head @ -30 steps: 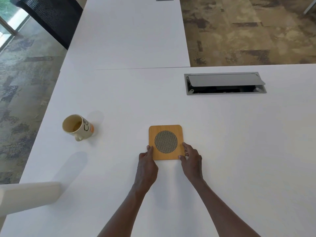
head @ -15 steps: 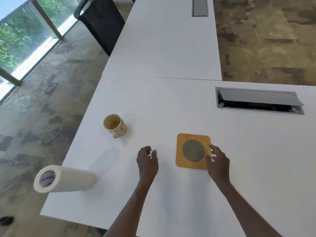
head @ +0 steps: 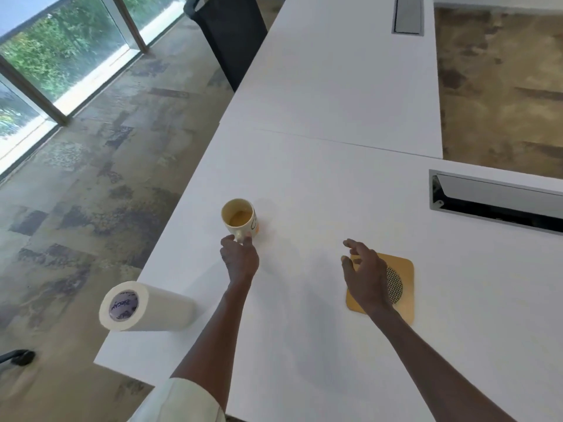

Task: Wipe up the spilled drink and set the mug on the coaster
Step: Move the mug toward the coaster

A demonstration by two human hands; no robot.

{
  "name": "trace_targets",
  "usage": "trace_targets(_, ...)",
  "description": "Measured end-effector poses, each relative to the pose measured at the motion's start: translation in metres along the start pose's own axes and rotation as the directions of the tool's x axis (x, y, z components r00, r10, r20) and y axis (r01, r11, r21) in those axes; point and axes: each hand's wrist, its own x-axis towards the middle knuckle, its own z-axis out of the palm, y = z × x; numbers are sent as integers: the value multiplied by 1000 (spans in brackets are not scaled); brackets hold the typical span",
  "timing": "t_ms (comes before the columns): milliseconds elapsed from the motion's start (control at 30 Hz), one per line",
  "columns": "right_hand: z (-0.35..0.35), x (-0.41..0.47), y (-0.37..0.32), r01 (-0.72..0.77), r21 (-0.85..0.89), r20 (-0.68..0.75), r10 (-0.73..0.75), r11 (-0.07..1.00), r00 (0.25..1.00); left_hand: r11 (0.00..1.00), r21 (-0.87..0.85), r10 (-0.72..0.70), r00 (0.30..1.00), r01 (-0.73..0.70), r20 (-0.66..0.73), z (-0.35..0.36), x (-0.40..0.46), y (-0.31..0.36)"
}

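Mug (head: 240, 217) lies tipped on its side on the white tabletop (head: 335, 184), mouth toward camera, some yellowish drink pooled inside. Left hand (head: 239, 257): fingertips at the handle; grip appears to be closing on it, but whether it is a firm pinch I cannot tell. Right hand (head: 364, 277) hovers over the coaster (head: 402, 287), fingers relaxed, holding nothing. Paper towel roll (head: 143, 306) lies near the tabletop's left edge, untouched. No clear puddle visible; faint tint beside the mug.

Risks, judged:
1. Righting the mug too quickly sloshes the remaining drink out.
2. A loose hold on the handle lets the mug roll toward the edge.
3. Setting a wet mug base on the coaster before wiping.
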Motion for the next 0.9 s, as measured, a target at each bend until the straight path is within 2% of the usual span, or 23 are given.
trace_targets(67,9,4,-8,24,-5,22,-23,1000,999,999,35,15,998,-17,57,-2,8,-4)
trace_targets(200,20,8,-21,54,-11,54,-53,998,997,999,13,43,996,-44,81,-3,18,-7)
trace_targets(500,33,9,-30,101,-20,89,-99,995,991,969,-244,-15,998,28,53,-4,24,-12)
trace_targets(900,33,15,-34,100,13,137,-101,995,985,965,-261,32,993,-2,111,-7,2,-12)
